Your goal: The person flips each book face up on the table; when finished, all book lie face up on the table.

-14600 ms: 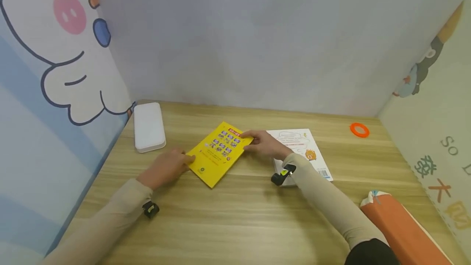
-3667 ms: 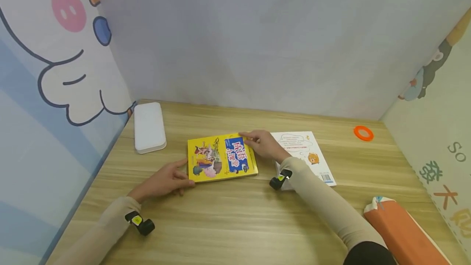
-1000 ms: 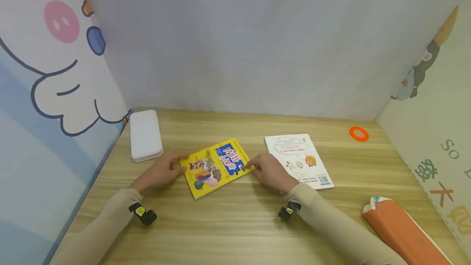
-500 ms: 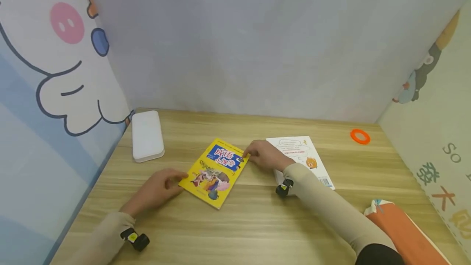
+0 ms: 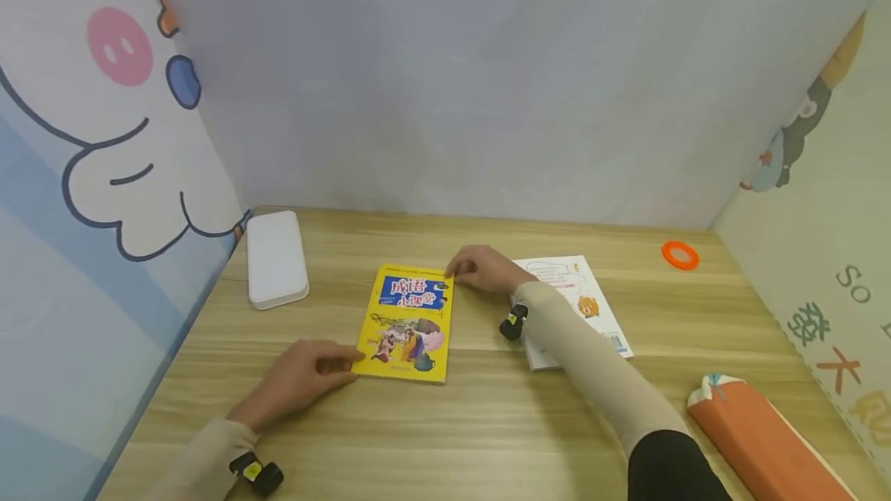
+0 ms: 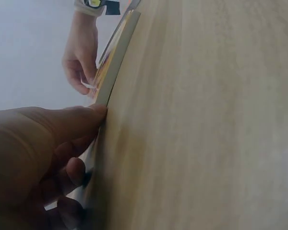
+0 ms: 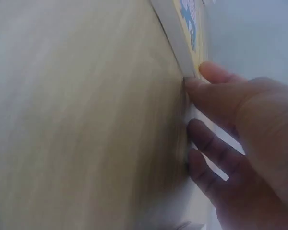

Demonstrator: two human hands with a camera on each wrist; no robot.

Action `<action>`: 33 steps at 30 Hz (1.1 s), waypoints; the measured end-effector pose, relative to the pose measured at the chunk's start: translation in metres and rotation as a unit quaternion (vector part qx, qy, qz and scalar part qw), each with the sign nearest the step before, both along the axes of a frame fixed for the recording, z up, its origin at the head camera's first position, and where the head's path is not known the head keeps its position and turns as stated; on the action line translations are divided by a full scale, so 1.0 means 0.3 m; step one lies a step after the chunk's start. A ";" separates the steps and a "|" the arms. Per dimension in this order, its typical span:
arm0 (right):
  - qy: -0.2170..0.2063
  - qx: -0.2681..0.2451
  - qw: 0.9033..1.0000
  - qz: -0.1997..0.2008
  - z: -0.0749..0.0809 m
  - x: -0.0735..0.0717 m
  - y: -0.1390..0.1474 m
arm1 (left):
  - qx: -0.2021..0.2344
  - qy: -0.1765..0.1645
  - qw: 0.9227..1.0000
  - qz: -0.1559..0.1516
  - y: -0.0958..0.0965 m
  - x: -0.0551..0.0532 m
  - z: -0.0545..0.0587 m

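A yellow book (image 5: 407,327) with a blue title panel lies front cover up on the wooden table, title at the far end. At its near left corner, my left hand (image 5: 295,377) pinches the edge. My right hand (image 5: 485,269) pinches the far right corner. In the left wrist view, the thumb of the left hand (image 6: 33,139) presses the corner of the book's edge (image 6: 119,57), other fingers curled below. The right wrist view has the thumb and index finger of the right hand (image 7: 249,108) at the book's corner (image 7: 176,36).
A white book (image 5: 604,319) lies to the right, partly under the right forearm. A white case (image 5: 277,261) sits at the back left. An orange ring (image 5: 667,256) is at the back right, an orange pencil case (image 5: 762,435) at the near right. Walls border the table.
Long before, the yellow book showed its back cover; now its front is up. Over the last second it has turned counterclockwise to stand nearly straight; the right hand moved to its far corner.
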State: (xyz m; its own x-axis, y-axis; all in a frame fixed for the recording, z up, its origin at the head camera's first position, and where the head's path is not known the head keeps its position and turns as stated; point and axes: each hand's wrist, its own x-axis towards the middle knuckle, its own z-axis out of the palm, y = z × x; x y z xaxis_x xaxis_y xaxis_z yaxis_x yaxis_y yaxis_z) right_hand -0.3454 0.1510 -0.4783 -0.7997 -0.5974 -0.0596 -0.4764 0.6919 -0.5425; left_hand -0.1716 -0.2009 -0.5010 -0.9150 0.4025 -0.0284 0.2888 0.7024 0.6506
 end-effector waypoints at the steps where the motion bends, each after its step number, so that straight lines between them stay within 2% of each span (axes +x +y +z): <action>1: -0.008 -0.007 1.000 -0.005 -0.005 -0.005 -0.001 | -0.001 0.002 1.000 -0.002 0.000 0.002 -0.004; 11: -0.042 -0.060 0.997 -0.037 -0.013 -0.033 -0.011 | 0.016 0.042 0.999 -0.016 0.023 -0.009 -0.010; 17: -0.053 -0.077 0.994 -0.054 -0.027 -0.054 -0.029 | 0.014 0.026 0.999 -0.019 -0.001 -0.026 -0.012; 20: -0.060 -0.082 0.994 -0.048 -0.038 -0.064 -0.049 | 0.014 0.021 1.000 -0.015 -0.031 -0.026 -0.009; 27: -0.061 -0.099 0.992 -0.044 -0.055 -0.064 -0.072 | 0.019 0.012 0.999 -0.033 -0.076 -0.028 -0.011; 33: -0.066 -0.098 0.992 -0.043 -0.042 -0.071 -0.079 | 0.024 0.012 0.999 -0.034 -0.089 -0.042 -0.002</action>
State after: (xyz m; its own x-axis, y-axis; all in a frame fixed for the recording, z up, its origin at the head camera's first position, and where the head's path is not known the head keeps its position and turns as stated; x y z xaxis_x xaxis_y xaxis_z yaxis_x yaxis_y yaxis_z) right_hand -0.3667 0.1273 -0.4908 -0.8406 -0.5385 -0.0573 -0.3362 0.6019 -0.7244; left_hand -0.1842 -0.2275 -0.5018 -0.8859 0.4637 0.0146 0.3508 0.6489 0.6751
